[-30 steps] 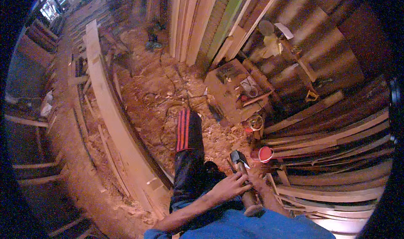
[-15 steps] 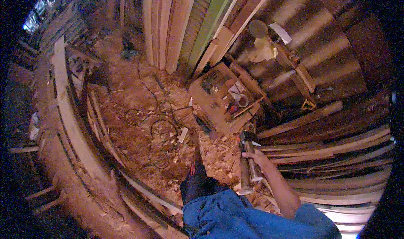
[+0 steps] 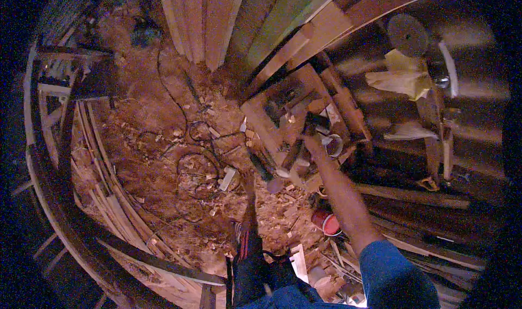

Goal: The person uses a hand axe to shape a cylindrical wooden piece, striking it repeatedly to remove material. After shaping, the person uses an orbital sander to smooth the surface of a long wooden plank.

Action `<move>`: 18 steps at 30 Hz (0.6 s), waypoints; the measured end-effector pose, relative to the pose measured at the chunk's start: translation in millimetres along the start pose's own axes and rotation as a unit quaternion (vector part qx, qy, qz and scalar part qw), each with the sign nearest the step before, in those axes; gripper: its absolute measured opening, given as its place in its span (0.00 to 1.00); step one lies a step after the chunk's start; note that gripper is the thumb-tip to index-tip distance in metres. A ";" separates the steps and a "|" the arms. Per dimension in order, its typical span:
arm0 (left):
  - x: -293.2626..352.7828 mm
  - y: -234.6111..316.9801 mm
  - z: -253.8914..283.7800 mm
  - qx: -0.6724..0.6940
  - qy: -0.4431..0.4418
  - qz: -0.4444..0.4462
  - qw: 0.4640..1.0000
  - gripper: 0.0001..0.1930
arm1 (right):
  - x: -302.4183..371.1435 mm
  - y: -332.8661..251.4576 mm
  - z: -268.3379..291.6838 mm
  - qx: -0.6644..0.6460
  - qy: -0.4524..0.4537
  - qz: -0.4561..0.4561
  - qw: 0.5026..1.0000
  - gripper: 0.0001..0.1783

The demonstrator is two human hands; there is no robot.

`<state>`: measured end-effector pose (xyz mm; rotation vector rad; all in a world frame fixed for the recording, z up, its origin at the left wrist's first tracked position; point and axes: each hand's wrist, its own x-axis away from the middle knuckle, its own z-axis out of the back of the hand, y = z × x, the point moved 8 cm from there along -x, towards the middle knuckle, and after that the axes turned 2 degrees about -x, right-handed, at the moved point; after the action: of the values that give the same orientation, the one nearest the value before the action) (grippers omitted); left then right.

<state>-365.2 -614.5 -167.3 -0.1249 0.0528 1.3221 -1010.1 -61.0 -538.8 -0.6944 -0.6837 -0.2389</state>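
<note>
Seen from above, a cluttered woodworking shed with a floor of reddish sawdust and wood chips [image 3: 163,162] is shown. A right arm in a blue sleeve [image 3: 394,273] is stretched from the lower right up towards the middle of the picture. The right hand [image 3: 314,144] is held over a low wooden workbench strewn with tools [image 3: 261,121]; whether its fingers are closed on anything cannot be told, as motion blur hides them. A dark, long-handled tool [image 3: 296,148] is seen just beside the hand, slanting down and to the left, and a small pale metal cup [image 3: 333,144] is seen just to the right of the hand. The left hand is not in view.

Below the arm, a small round red tin with a pale rim [image 3: 325,222] is set on the floor among offcuts. To the upper right, a crumpled yellow sheet, perhaps paper or plastic [image 3: 402,78], is draped over dark timber, below a round grey disc [image 3: 406,34]. A black cable [image 3: 190,162] is looped over the sawdust at the centre left. Tall pale planks [image 3: 201,20] are leaned upright at the top, and curved wooden strips [image 3: 103,200] are stacked along the left. A dark trouser leg with red stripes [image 3: 247,246] is seen at the bottom centre.
</note>
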 end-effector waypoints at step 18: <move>2.7 34.6 -66.8 -0.028 -0.035 0.018 0.999 0.32 | -150.8 22.3 -36.2 0.123 0.095 -0.006 0.988 0.23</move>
<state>-395.8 -611.7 -235.9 -0.1253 -0.0421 1.3630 -1097.1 -70.7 -668.7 -0.4260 -0.5238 -0.2239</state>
